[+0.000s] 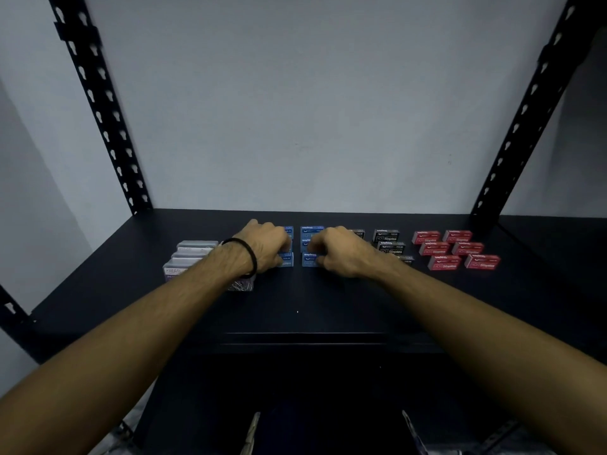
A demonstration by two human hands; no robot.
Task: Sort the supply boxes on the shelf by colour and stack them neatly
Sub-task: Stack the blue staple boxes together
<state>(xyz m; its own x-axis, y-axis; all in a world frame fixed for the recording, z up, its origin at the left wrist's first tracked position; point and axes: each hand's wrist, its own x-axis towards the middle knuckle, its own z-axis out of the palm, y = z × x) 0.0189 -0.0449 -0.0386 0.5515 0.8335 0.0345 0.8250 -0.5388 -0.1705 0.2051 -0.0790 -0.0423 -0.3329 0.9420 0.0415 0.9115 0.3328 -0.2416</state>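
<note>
On the dark shelf (295, 307) small staple boxes stand in colour groups. Blue boxes (311, 232) form two columns in the middle. My left hand (266, 246), with a black band on the wrist, is closed on the nearest blue box of the left column (287, 259). My right hand (338, 252) grips the nearest blue box of the right column (310, 259). Black boxes (387, 236) lie just right of my right hand, partly hidden by it. Red boxes (456, 249) sit in two columns at the far right. Clear and purple boxes (190, 257) are stacked at the left.
Black perforated uprights (98, 103) (528, 106) rise at both back corners against a pale wall. A clear case of pins or clips (241, 285) lies under my left wrist. The shelf's front edge (305, 336) runs below my forearms.
</note>
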